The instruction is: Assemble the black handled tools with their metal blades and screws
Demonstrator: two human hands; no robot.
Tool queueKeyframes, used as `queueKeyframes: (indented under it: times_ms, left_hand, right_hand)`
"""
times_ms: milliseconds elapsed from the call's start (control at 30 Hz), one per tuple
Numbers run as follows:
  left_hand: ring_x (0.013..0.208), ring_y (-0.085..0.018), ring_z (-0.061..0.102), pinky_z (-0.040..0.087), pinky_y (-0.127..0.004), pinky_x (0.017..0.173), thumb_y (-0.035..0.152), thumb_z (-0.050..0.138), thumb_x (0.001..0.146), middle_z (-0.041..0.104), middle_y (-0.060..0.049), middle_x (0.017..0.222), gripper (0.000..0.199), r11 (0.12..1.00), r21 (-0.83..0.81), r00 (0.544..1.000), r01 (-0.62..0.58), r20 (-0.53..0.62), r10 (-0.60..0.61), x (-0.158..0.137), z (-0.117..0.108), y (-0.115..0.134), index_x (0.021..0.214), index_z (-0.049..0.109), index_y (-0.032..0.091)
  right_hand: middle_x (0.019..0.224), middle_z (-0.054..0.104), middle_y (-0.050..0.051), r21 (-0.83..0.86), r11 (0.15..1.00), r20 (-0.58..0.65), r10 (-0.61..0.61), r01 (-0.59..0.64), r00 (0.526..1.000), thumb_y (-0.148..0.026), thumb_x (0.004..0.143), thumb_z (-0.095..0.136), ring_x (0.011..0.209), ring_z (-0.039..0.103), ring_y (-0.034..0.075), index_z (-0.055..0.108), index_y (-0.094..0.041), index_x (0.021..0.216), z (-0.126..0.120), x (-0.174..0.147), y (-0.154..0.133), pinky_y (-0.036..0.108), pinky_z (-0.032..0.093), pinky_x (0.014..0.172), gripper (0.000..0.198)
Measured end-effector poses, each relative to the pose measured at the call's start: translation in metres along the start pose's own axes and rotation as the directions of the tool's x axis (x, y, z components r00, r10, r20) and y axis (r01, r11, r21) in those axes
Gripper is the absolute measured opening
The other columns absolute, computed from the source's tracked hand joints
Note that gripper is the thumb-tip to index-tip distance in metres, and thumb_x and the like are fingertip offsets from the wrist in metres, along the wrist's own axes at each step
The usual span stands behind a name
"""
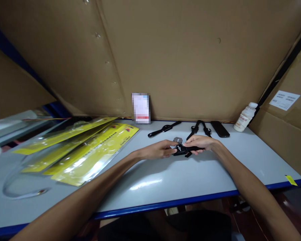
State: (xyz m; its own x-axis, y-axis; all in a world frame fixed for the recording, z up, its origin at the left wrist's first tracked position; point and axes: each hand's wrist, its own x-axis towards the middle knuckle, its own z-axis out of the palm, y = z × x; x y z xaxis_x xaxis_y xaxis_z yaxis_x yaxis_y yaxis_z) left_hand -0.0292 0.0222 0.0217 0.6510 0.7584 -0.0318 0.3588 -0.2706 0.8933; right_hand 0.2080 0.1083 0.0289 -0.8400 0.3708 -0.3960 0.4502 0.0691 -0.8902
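Just above the worktop (150,174), both hands are on one black wristwatch (181,149) with a small silvery mark on its face. My left hand (162,149) pinches the left side of the watch case between thumb and fingers. Gripping the strap side from the right is my right hand (199,144), its thumb near the case. A small greyish, see-through piece (178,139) stands out behind the case; whether it is attached I cannot tell. Beyond the hands a second black watch (167,128) lies flat with its strap stretched out. Two more black watches (196,128) with bent straps lie behind my right hand.
Several yellow-and-clear plastic packages (90,152) overlap on the left, beside a white cable (7,187). A phone-like screen (140,108) leans on the cardboard wall (180,67). At the back right are a black phone (220,129) and a white bottle (245,117).
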Motion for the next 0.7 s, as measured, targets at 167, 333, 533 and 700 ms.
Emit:
queueKeyframes:
  times_ms: [167, 333, 533, 700]
  left_hand:
    - [0.051, -0.009, 0.033, 0.027, -0.021, 0.046, 0.042, 0.053, 0.093, 0.041, 0.004, 0.061, 0.032, 0.999, -0.025, 0.999, 0.034, 0.009, -0.034, -0.001, 0.001, 0.007, 0.104, 0.068, 0.015]
    - [0.051, -0.010, 0.035, 0.028, -0.022, 0.046, 0.039, 0.060, 0.088, 0.043, 0.004, 0.059, 0.028, 0.997, -0.051, 0.998, 0.059, -0.008, -0.060, -0.003, 0.001, 0.014, 0.099, 0.070, 0.016]
    - [0.054, -0.010, 0.037, 0.032, -0.023, 0.050, 0.040, 0.056, 0.090, 0.045, 0.003, 0.064, 0.027, 0.997, -0.008, 0.997, 0.074, -0.010, -0.074, -0.002, 0.002, 0.010, 0.096, 0.068, 0.016]
    - [0.055, -0.011, 0.036, 0.031, -0.024, 0.052, 0.040, 0.052, 0.092, 0.044, 0.004, 0.063, 0.029, 0.993, 0.043, 0.994, 0.108, -0.036, -0.107, -0.001, 0.002, 0.010, 0.101, 0.064, 0.016]
  right_hand:
    - [0.047, 0.058, -0.004, 0.001, 1.000, -0.005, -0.021, 0.021, 1.000, -0.057, 0.090, 0.063, 0.031, 0.032, 0.004, 0.061, -0.014, 0.076, -0.001, 0.000, 0.000, 0.018, 0.018, 0.033, 0.044]
    - [0.046, 0.057, -0.005, -0.014, 0.999, -0.007, -0.029, 0.029, 1.000, -0.054, 0.092, 0.061, 0.032, 0.031, 0.004, 0.061, -0.015, 0.074, 0.000, 0.000, -0.001, 0.019, 0.018, 0.034, 0.043]
    - [0.046, 0.055, -0.005, -0.077, 0.997, -0.031, -0.034, 0.031, 0.999, -0.060, 0.088, 0.063, 0.033, 0.033, 0.005, 0.059, -0.016, 0.070, 0.001, -0.001, -0.003, 0.020, 0.019, 0.035, 0.047]
    - [0.049, 0.053, -0.004, -0.186, 0.980, -0.073, -0.079, 0.064, 0.994, -0.055, 0.093, 0.056, 0.038, 0.036, 0.007, 0.055, -0.018, 0.066, 0.001, 0.000, -0.005, 0.022, 0.024, 0.040, 0.046]
